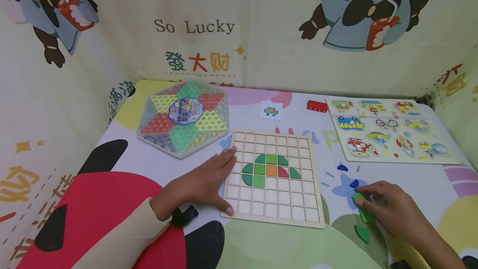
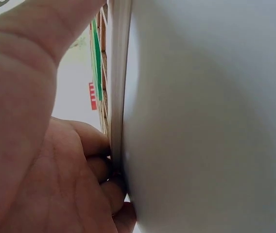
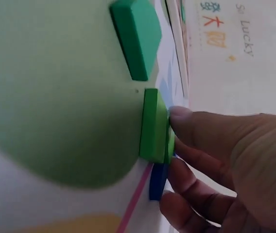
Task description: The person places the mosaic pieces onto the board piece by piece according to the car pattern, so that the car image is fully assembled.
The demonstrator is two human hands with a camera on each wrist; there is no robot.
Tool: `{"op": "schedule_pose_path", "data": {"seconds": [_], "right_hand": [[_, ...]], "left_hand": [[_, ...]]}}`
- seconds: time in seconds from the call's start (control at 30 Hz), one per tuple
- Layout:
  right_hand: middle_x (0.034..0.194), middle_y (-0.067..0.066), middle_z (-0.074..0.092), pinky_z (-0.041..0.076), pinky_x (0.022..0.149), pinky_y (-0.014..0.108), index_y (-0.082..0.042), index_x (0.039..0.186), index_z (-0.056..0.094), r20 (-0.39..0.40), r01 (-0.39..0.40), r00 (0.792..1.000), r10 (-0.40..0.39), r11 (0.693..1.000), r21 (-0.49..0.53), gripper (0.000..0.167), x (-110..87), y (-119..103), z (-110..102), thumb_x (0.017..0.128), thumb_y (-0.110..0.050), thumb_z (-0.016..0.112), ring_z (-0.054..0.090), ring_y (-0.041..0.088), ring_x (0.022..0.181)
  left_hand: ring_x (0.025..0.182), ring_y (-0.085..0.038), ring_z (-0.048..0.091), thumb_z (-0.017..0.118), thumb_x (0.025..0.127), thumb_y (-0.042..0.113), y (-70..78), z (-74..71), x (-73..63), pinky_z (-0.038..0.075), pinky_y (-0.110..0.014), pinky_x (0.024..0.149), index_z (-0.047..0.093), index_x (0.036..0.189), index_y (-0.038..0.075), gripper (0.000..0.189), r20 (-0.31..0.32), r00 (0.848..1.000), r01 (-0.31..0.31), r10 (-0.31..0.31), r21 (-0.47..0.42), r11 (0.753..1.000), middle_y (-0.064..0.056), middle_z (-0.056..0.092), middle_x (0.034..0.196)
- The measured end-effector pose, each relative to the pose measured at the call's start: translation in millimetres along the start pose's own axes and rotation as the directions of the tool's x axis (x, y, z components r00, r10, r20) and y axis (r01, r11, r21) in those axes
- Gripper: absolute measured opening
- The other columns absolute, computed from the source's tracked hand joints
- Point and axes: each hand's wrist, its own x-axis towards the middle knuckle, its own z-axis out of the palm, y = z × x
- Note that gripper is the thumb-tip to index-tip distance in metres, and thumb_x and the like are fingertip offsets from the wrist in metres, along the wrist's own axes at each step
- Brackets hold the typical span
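Cream sleeve (image 1: pixel 127 231) nearest; your left hand (image 1: pixel 203 182), fingers loosely spread, rests against the left edge of the pale wooden square-grid board (image 1: pixel 276 221). Your right hand (image 1: pixel 390 206), nearly closed, pinches a bright-green flat tile (image 1: pixel 359 198), well right of the board. Best lift it by its edges, avoiding the small dark-blue piece (image 1: pixel 354 183) just beside; keep the board braced. Cream cloth backdrop (image 1: pixel 269 32) reads "So Lucky", "發大财"; purple-edged label (image 1: pixel 185 111) print too small.

You face a matt wooden grid board (image 1: pixel 278 197), smooth green blocks (image 3: pixel 150 126) and, near the worktop's (image 1: pixel 261 244) far-left corner, a glossy plastic case (image 1: pixel 183 130).
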Motion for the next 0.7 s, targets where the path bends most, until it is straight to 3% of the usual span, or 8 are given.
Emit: {"op": "schedule_pose_path", "data": {"seconds": [0.13,0.23,0.33,0.53,0.7], "right_hand": [[0.101,0.017,0.064,0.043,0.074,0.056,-0.002,0.104,0.074,-0.041,0.001,0.999,-0.004,0.997,-0.072,0.038,-2.4,-6,1,0.076,-0.026,0.084,0.055,0.038,0.092],[0.100,0.021,0.062,0.041,0.072,0.059,0.000,0.099,0.074,-0.096,-0.026,0.995,0.012,0.989,-0.148,0.040,-4.5,-10,2,0.072,-0.026,0.086,0.054,0.042,0.090],[0.098,0.021,0.060,0.040,0.070,0.059,-0.001,0.093,0.075,-0.125,-0.031,0.992,0.007,0.982,-0.189,0.036,-6.9,-13,4,0.070,-0.026,0.087,0.053,0.042,0.089],[0.098,0.019,0.064,0.042,0.071,0.057,-0.003,0.098,0.074,-0.129,-0.008,0.992,-0.009,0.991,-0.132,0.033,-7.5,-19,6,0.071,-0.018,0.087,0.055,0.039,0.089],[0.086,0.007,0.063,0.046,0.066,0.044,-0.004,0.098,0.069,-0.139,0.004,0.990,-0.016,0.996,-0.086,0.035,-5.8,-22,6,0.070,-0.013,0.087,0.055,0.027,0.079]], "left_hand": [[0.148,-0.025,0.002,0.081,0.063,0.064,0.6,0.2,-0.4,0.012,-0.045,0.117,0.019,0.154,0.000,0.127,-0.001,1.000,0.007,-0.007,-0.001,1.000,-0.010,0.003,0.163],[0.148,-0.026,0.002,0.081,0.063,0.064,1.0,-0.2,-0.7,0.012,-0.045,0.117,0.019,0.154,0.000,0.127,-0.001,1.000,0.007,-0.007,0.001,1.000,-0.011,0.004,0.162],[0.148,-0.026,0.002,0.081,0.064,0.063,1.1,-0.9,-0.8,0.012,-0.045,0.117,0.019,0.154,0.000,0.126,-0.002,1.000,0.003,-0.003,0.002,1.000,-0.011,0.004,0.162],[0.148,-0.026,0.002,0.081,0.063,0.063,0.8,-1.3,-0.3,0.012,-0.045,0.117,0.019,0.154,0.000,0.126,0.000,1.000,0.004,-0.004,0.003,1.000,-0.011,0.004,0.162],[0.148,-0.026,0.003,0.081,0.063,0.063,0.9,-1.5,-0.2,0.012,-0.045,0.117,0.020,0.154,0.000,0.126,0.000,1.000,0.006,-0.006,0.004,1.000,-0.011,0.004,0.162]]}}
